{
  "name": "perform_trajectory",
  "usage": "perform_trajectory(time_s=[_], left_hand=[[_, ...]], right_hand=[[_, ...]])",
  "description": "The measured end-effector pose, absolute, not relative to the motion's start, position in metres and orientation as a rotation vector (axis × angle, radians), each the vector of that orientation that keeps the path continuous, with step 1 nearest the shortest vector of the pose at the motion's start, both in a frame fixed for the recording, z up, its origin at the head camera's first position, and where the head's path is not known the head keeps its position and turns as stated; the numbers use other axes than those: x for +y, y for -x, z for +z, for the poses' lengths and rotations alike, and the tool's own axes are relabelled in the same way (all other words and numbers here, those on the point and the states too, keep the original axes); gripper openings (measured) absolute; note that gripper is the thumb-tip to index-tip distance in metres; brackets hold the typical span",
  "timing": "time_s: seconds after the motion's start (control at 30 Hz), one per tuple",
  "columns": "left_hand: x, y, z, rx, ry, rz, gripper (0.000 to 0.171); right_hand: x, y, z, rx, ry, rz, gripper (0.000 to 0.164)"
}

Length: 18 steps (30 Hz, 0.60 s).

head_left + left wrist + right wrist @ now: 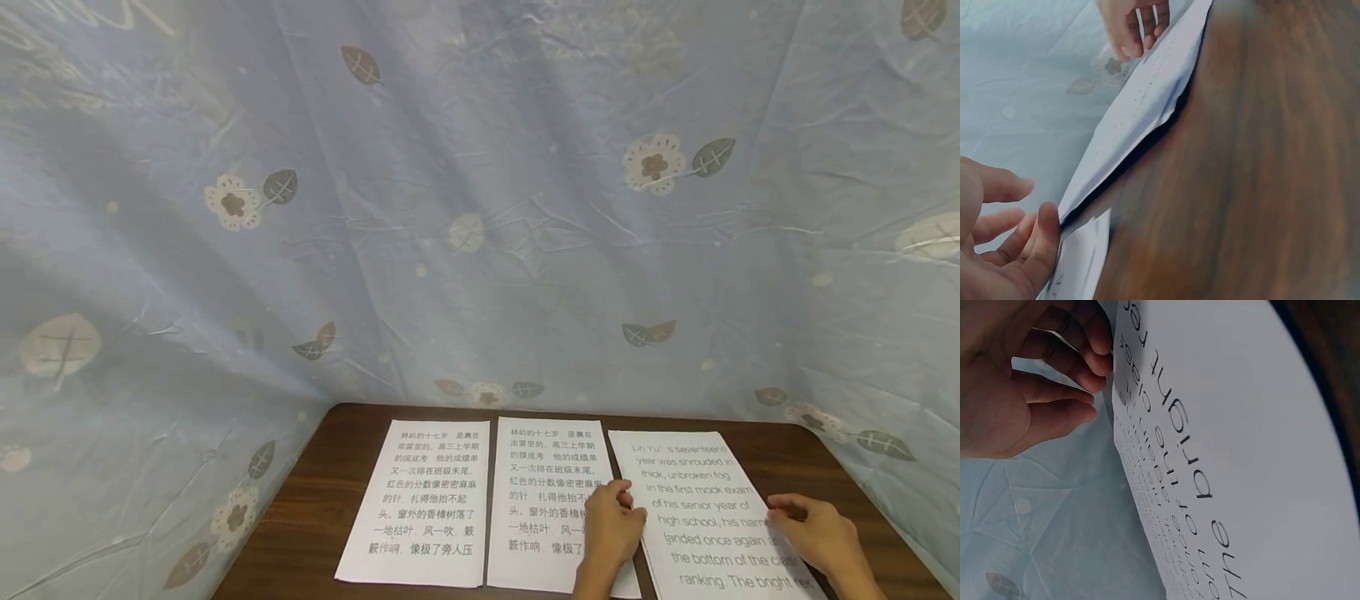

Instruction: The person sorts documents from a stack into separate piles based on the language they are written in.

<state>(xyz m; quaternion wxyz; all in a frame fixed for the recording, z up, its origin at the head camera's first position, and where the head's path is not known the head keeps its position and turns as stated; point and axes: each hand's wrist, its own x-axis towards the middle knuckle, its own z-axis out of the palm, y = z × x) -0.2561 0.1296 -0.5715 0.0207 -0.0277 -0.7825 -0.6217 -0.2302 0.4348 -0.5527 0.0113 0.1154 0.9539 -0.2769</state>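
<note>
A stack of white paper sheets printed in English (697, 517) lies at the right of the table, between both hands. My left hand (611, 525) is at the stack's left edge, over part of the middle stack of Chinese-printed sheets (543, 500). In the left wrist view the fingers of that left hand (1007, 244) are loosely bent, thumb apart, one fingertip right at the paper's corner. My right hand (817, 533) is beside the right edge. The right wrist view has this right hand (1041, 381) with loosely curved fingers and a gap to the thumb, fingertips close to the English sheet (1241, 425).
Another stack of Chinese-printed sheets (427, 500) lies at the left, next to the middle one. All rest on a dark brown wooden table (300, 517). A pale blue curtain (525, 250) with leaf and flower prints hangs behind and at both sides.
</note>
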Motion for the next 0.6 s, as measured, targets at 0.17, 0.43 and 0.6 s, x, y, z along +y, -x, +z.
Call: perform_trajectory(time_s=[0.17,0.43,0.6], left_hand=[[0.121,0.261,-0.572,-2.426,0.096,-1.914,0.041],[0.102,0.265,-0.571,-2.452,0.103,-1.877,0.040],[0.085,0.268,-0.568,-2.489,0.093,-1.880,0.039]], right_hand=[[0.432,0.231,-0.552,3.030,-0.333,-0.837,0.044],[0.417,0.238,-0.550,3.052,-0.285,-0.884,0.046],[0.404,0.243,-0.548,3.052,-0.251,-0.911,0.046]])
